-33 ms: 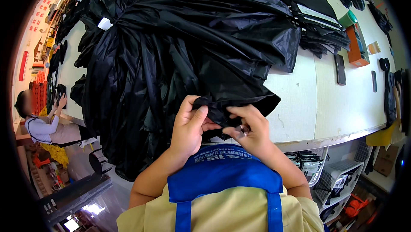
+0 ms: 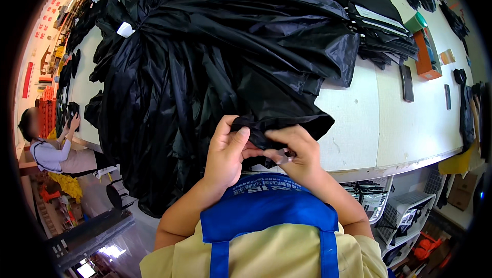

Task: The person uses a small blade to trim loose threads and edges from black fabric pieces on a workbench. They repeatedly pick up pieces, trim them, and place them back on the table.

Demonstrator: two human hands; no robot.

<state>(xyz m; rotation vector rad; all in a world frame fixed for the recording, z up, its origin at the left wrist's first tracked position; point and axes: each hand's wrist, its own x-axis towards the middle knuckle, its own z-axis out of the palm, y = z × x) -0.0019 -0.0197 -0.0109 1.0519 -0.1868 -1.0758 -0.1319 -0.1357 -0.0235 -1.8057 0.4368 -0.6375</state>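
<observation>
A big heap of shiny black fabric [image 2: 215, 57] covers the left and middle of the white table [image 2: 410, 134] and hangs over its front edge. My left hand [image 2: 225, 151] pinches a folded edge of this fabric close to my chest, thumb on top. My right hand [image 2: 302, 156] grips the same edge just to the right, fingers curled. The two hands touch. A small greyish thing [image 2: 282, 156] shows at my right fingertips; what it is cannot be told. A blue apron [image 2: 266, 211] lies under my arms.
Stacks of folded black pieces [image 2: 384, 32] lie at the back right. An orange box with a green lid [image 2: 425, 55], a dark phone [image 2: 406, 83] and a thin dark bar [image 2: 447, 96] lie on the right. Another person [image 2: 51, 150] sits at far left. Wire baskets [image 2: 405, 214] stand under the table.
</observation>
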